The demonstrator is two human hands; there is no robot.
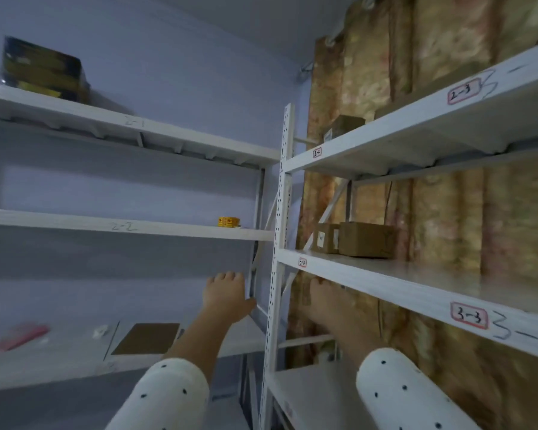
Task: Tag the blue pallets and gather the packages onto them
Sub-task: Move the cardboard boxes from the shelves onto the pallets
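Two brown cardboard packages [365,239] stand side by side on the right rack's middle shelf [385,274], above my hands. A third small box [347,125] sits on the shelf above. My left hand [225,294] is raised in front of the left rack, fingers curled away from me, holding nothing. My right hand [320,297] reaches up under the front edge of the right middle shelf; its fingertips are hidden behind that edge. No blue pallet is in view.
A white upright post [281,243] stands between the two racks. The left rack holds a small yellow box [228,221], a flat brown cardboard sheet [146,338], a pink item [19,335] and a dark wrapped bundle [44,71] on top. A patterned curtain [448,212] hangs behind.
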